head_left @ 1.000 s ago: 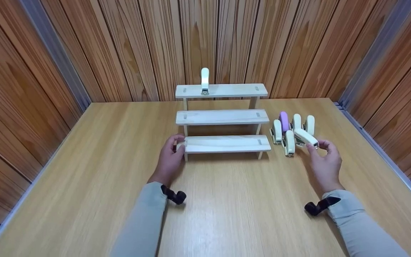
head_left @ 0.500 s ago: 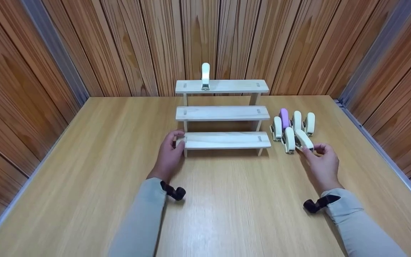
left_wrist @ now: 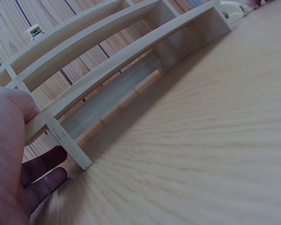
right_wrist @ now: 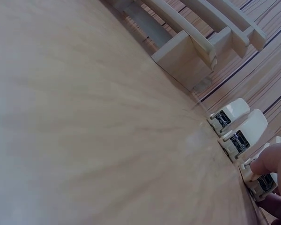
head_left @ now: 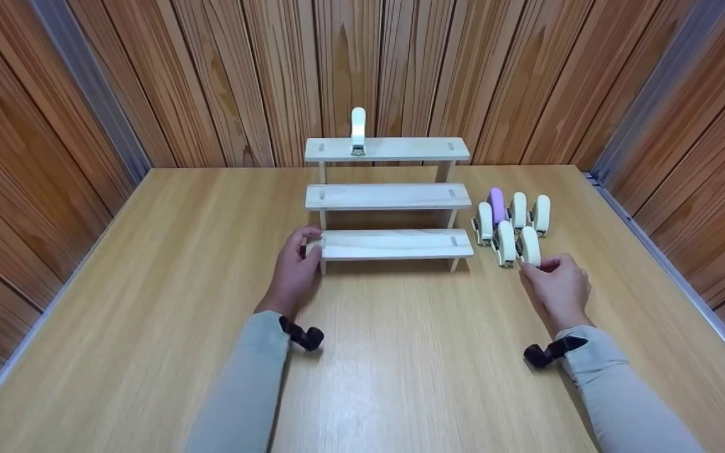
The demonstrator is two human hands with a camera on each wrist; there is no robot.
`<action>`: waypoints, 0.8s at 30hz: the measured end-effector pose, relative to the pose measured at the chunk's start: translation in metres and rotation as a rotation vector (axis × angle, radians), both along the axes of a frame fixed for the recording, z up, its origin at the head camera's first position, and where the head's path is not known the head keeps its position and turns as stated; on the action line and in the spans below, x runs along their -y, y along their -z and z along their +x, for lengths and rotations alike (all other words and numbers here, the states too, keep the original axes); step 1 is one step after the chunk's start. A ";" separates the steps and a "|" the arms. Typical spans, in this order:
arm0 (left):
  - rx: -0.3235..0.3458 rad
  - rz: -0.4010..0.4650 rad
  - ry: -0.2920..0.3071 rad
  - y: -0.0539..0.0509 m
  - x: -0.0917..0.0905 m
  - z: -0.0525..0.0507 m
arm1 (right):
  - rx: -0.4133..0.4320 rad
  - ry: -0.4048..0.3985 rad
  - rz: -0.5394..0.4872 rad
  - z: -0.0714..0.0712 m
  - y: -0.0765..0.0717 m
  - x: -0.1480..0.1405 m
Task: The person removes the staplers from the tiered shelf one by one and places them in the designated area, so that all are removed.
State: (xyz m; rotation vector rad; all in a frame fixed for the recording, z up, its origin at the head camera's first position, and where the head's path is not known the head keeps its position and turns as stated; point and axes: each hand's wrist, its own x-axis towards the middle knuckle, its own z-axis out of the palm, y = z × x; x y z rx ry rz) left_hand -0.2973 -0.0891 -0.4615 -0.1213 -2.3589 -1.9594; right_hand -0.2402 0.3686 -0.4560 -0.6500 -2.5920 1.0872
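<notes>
A three-tier wooden shelf stands on the table. My left hand holds the left end of its lowest board, two of the fingers hanging below beside the leg. On the top board, left of centre, one cream stapler stands upright. Right of the shelf, several cream staplers and a purple stapler stand grouped close together. With thumb and fingertips, my right hand pinches the near end of the front right cream stapler. In the right wrist view, that stapler is partly behind the thumb.
The wooden tabletop stretches in front of the shelf and to both sides. Wood-panelled walls enclose the back and sides, with a metal strip along the right edge. A black camera mount sits on each wrist.
My right hand has turned the front right stapler from a slant to nearly in line with its neighbours, moving slightly left. The left hand stays on the shelf. The head view has shifted slightly.
</notes>
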 end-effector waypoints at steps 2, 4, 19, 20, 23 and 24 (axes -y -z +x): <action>-0.016 -0.004 0.002 0.000 0.000 0.000 | -0.001 0.015 0.018 -0.002 0.000 0.002; -0.033 -0.008 0.003 -0.001 0.000 0.000 | -0.001 0.029 0.028 -0.004 0.000 0.004; -0.006 -0.003 -0.013 0.002 -0.001 -0.001 | 0.004 0.029 0.057 -0.009 0.001 0.006; -0.011 -0.003 -0.009 0.002 -0.001 -0.001 | 0.005 0.026 0.057 -0.010 0.002 0.006; -0.017 -0.001 -0.005 0.002 0.000 -0.002 | 0.008 0.014 0.060 -0.010 0.002 0.006; -0.020 -0.001 -0.004 0.002 0.000 -0.002 | 0.007 0.011 0.063 -0.010 0.002 0.006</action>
